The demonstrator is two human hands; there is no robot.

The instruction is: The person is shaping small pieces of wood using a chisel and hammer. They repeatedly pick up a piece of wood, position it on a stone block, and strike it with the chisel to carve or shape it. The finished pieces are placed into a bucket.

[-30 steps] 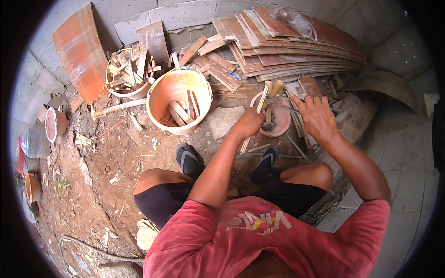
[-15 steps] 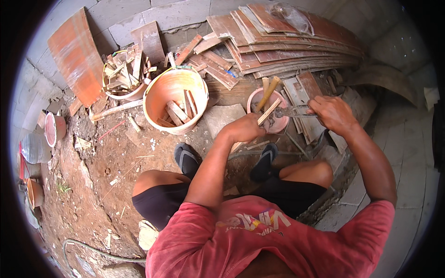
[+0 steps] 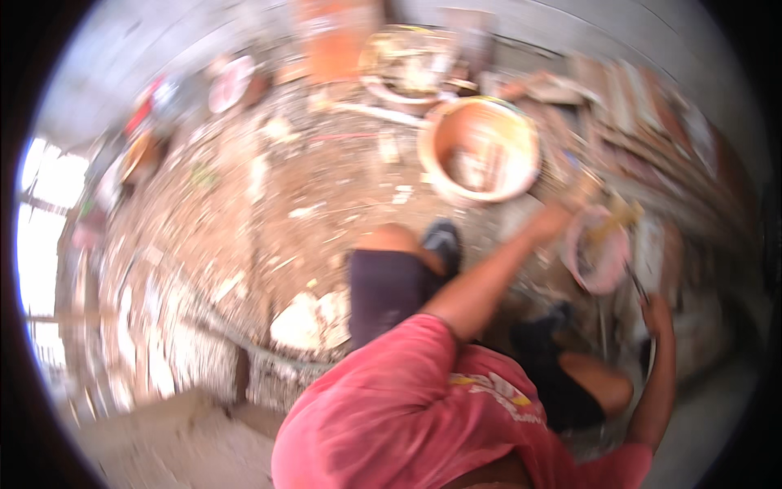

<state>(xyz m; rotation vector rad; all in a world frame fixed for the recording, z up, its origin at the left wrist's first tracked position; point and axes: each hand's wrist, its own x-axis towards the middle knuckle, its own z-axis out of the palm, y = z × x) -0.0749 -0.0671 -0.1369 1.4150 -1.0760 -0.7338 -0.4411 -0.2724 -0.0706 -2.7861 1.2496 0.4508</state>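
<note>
Motion blurs the view. My left hand (image 3: 555, 218) is closed round a short strip of wood (image 3: 585, 189), beside the rim of a small pinkish tub (image 3: 615, 273). Yellowish wooden sticks (image 3: 617, 222) stand up out of that tub. On the tub's other side, my right hand (image 3: 656, 314) grips a thin dark metal tool (image 3: 636, 282); its exact kind is smeared. To the left of my left hand is a large orange bucket (image 3: 430, 163) with several wood pieces (image 3: 481, 169) inside.
Behind the large bucket is another bucket heaped with wood scraps (image 3: 415, 65). Stacked reddish boards (image 3: 684, 155) lie at the far right. A wooden bar (image 3: 375, 112) and a pale lump (image 3: 305, 322) lie on the littered dirt floor. My knees are folded below my arms.
The whole view has swung to the left, so the buckets and both hands appear farther right. My left hand still holds wood, and my right hand still holds the metal tool, now lower beside the tub.
</note>
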